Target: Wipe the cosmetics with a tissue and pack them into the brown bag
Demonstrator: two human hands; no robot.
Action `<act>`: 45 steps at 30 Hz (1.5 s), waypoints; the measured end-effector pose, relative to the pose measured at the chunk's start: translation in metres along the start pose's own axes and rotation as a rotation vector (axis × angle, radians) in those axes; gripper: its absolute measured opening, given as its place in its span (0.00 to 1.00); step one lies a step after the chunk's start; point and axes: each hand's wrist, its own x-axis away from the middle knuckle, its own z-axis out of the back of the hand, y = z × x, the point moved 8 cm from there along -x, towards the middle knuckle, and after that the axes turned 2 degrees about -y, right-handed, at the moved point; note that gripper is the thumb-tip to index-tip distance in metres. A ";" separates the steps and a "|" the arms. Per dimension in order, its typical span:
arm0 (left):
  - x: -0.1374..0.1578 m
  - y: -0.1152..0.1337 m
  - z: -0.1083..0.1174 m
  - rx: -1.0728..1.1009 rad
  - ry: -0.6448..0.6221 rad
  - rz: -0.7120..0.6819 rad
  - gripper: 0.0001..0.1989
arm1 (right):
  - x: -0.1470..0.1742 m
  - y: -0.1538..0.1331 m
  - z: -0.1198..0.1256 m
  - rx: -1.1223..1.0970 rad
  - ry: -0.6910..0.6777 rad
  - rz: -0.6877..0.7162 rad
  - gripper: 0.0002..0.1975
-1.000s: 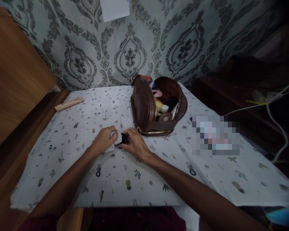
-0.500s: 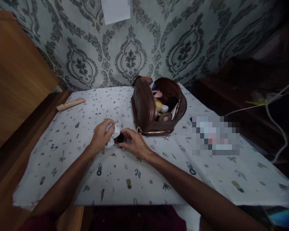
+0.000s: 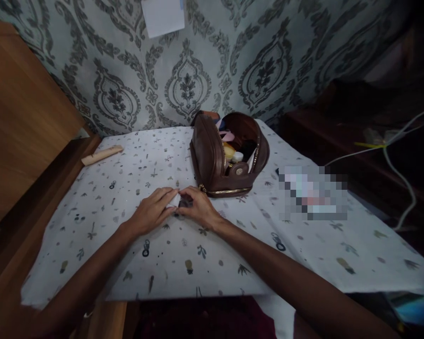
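Brown bag (image 3: 205,153) stands open just beyond the hands (image 3: 202,209).

A cloth-covered table (image 3: 219,280) bears a brown bag (image 3: 207,153), tan piece (image 3: 103,155) and pixelated object (image 3: 313,194).

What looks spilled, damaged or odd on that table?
Nothing looks spilled or damaged. The one oddity is a pixelated patch on the table, right of the open brown bag, hiding most of what lies there.
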 end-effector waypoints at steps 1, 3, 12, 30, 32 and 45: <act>0.000 -0.003 0.000 0.022 0.003 0.023 0.23 | 0.000 -0.001 0.000 -0.004 -0.004 0.006 0.16; -0.002 -0.006 -0.001 0.062 0.005 0.065 0.20 | 0.001 -0.003 0.001 -0.004 -0.006 0.017 0.17; -0.020 -0.014 0.003 0.163 0.088 0.247 0.17 | 0.003 -0.010 -0.002 -0.057 -0.050 0.098 0.18; 0.000 0.011 0.017 -0.161 0.341 0.073 0.13 | 0.009 -0.016 -0.006 -0.005 -0.059 -0.020 0.20; -0.002 0.009 0.017 -0.159 0.342 0.070 0.15 | 0.009 -0.015 -0.008 0.020 -0.089 -0.024 0.23; -0.005 -0.023 0.002 0.332 0.199 0.361 0.20 | 0.013 -0.016 -0.013 -0.027 -0.208 0.028 0.26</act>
